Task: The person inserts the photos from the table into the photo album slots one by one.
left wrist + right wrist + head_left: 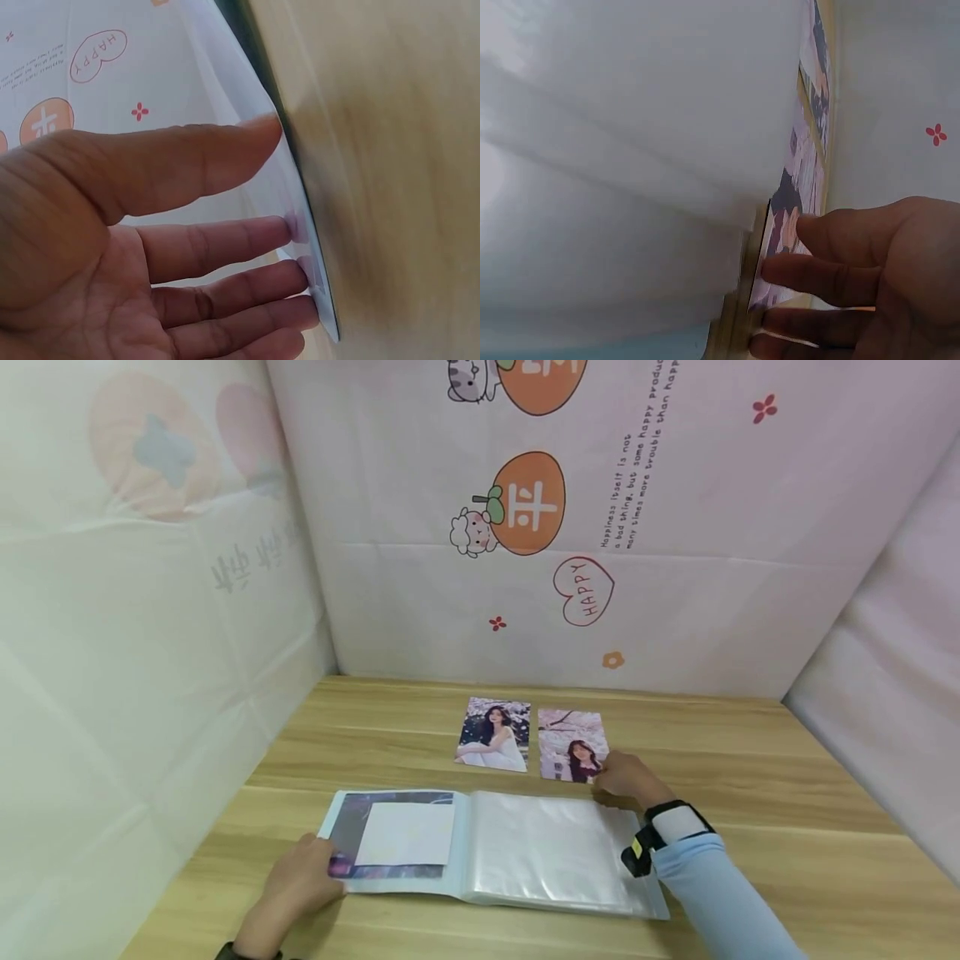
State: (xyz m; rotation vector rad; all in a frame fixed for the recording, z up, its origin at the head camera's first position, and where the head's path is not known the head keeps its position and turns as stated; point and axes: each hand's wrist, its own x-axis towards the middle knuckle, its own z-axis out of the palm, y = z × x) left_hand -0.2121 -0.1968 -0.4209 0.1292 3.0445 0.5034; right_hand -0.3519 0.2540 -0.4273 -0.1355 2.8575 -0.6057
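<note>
Two bare hands are working at an open photo album (551, 852), which is serving as the clock's centre in the head view. At 2 o'clock the right hand (630, 777) is touching the near right corner of a blossom photo (558, 745) — its thumb and forefinger are showing a gap, but whether they are pinching the print I cannot tell. At 9 o'clock the left hand (303, 872) is touching the album's outer edge, thumb and fingers spread. Inside the left cover, a white card (405, 833) is lying over a dark purplish picture (348, 827). The blossom photo is lying flat at 1 o'clock; just beside it, a white-dress photo (491, 735) is lying at 12. Under everything a wood-grained table (750, 777) is spreading — and beyond, at 12, a printed white cloth (412, 610) is hanging.
</note>
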